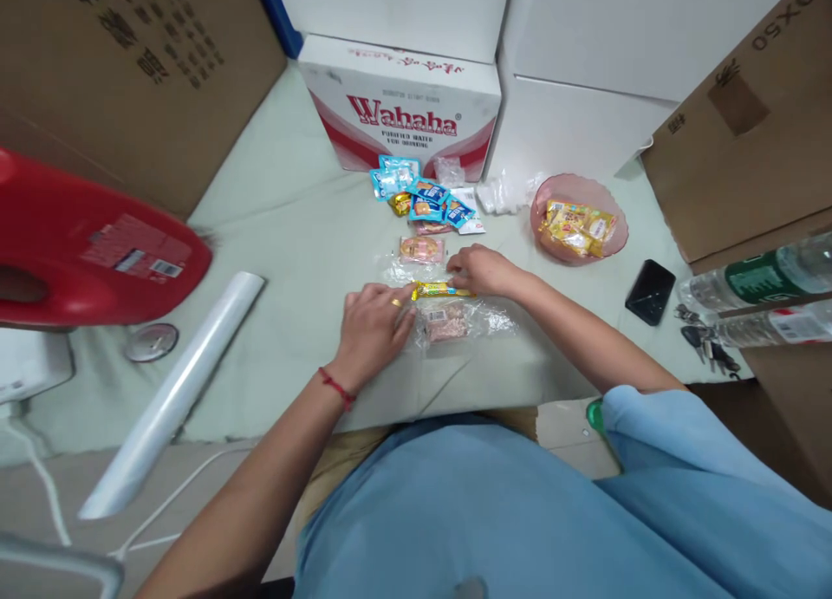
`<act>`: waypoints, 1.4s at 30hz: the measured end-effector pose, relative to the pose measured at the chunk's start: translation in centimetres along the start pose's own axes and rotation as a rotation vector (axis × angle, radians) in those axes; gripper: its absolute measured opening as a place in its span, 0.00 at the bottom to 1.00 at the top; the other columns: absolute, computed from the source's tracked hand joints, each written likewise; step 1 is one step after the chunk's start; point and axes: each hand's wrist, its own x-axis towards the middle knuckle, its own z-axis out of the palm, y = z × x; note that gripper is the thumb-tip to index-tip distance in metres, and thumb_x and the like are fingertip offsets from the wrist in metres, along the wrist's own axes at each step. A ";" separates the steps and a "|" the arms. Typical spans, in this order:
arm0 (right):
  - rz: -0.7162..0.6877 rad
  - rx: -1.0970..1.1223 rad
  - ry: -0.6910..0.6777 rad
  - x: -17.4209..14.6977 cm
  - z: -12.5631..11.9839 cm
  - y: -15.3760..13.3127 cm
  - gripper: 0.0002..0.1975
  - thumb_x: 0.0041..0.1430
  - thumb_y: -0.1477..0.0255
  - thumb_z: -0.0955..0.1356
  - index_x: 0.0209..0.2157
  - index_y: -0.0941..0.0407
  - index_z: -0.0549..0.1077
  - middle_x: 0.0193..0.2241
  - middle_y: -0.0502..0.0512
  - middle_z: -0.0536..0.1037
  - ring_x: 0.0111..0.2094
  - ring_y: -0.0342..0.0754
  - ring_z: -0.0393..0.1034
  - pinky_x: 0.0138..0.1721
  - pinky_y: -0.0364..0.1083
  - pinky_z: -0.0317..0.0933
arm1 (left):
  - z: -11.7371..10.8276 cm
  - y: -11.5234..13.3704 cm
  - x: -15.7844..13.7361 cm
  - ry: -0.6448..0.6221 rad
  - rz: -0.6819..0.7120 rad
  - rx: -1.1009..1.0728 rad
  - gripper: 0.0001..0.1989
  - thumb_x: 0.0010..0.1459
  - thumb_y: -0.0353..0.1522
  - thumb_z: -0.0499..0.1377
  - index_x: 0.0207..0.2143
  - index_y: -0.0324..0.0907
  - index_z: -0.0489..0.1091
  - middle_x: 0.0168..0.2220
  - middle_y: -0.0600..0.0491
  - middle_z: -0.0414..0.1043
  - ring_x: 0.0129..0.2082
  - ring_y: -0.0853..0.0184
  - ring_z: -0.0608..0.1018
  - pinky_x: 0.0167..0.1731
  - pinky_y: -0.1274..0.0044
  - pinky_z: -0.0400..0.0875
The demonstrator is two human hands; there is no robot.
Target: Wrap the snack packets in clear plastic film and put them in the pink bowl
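Observation:
A narrow yellow snack packet (432, 289) lies crosswise on a clear plastic bag (490, 319). My left hand (375, 323), with a ring and a red bracelet, has its fingertips closed at the packet's left end. At the right end, the bent fingers of my right hand (482, 271) pinch the same packet. Just nearer to me, a pinkish packet (445, 322) shows inside the clear plastic. Beyond the hands lies another pink packet (421, 250). My fingers partly cover both ends of the yellow packet.
Blue snack packets (429, 198) are heaped before a Wahaha carton (403, 113). A pink bowl (620, 235) holds yellow packets. Right are a black phone (651, 292), keys (710, 346) and bottles (760, 274); left, a plastic film roll (182, 382) and red jug (97, 244).

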 end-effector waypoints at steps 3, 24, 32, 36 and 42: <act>-0.050 0.012 -0.088 1.6 0.3 -0.6 0.17 0.66 0.65 0.73 0.53 0.55 0.82 0.49 0.59 0.84 0.47 0.53 0.74 0.39 0.45 0.56 | 1.3 0.6 1.0 -0.114 0.022 0.034 0.17 0.69 0.36 0.57 0.55 0.42 0.78 0.42 0.42 0.82 0.48 0.49 0.74 0.45 0.59 0.63; -0.259 0.263 -0.079 0.6 0.2 1.5 0.14 0.60 0.71 0.73 0.48 0.59 0.82 0.41 0.55 0.82 0.40 0.49 0.71 0.41 0.43 0.57 | 2.5 0.3 -0.1 0.116 0.318 0.113 0.12 0.74 0.30 0.51 0.42 0.44 0.75 0.31 0.50 0.73 0.36 0.59 0.72 0.38 0.67 0.60; -0.387 0.455 -0.407 0.6 0.6 0.6 0.16 0.58 0.73 0.72 0.47 0.58 0.83 0.33 0.49 0.80 0.31 0.43 0.68 0.36 0.41 0.57 | 2.0 1.3 0.2 0.219 0.439 0.039 0.12 0.73 0.25 0.51 0.44 0.43 0.73 0.41 0.49 0.80 0.46 0.61 0.78 0.44 0.68 0.62; -0.357 0.519 -0.328 -0.6 0.7 0.4 0.13 0.65 0.68 0.68 0.44 0.59 0.82 0.30 0.48 0.77 0.30 0.42 0.65 0.36 0.42 0.56 | 2.7 1.3 0.5 0.136 0.235 -0.026 0.12 0.74 0.29 0.49 0.42 0.43 0.72 0.32 0.51 0.76 0.34 0.61 0.76 0.38 0.69 0.60; -0.292 0.679 -0.235 -2.9 0.9 0.9 0.22 0.69 0.53 0.66 0.40 0.59 0.79 0.29 0.48 0.73 0.31 0.43 0.63 0.36 0.42 0.56 | 3.8 1.5 1.3 0.053 0.089 -0.098 0.14 0.74 0.31 0.47 0.41 0.43 0.72 0.36 0.48 0.79 0.37 0.59 0.78 0.41 0.68 0.61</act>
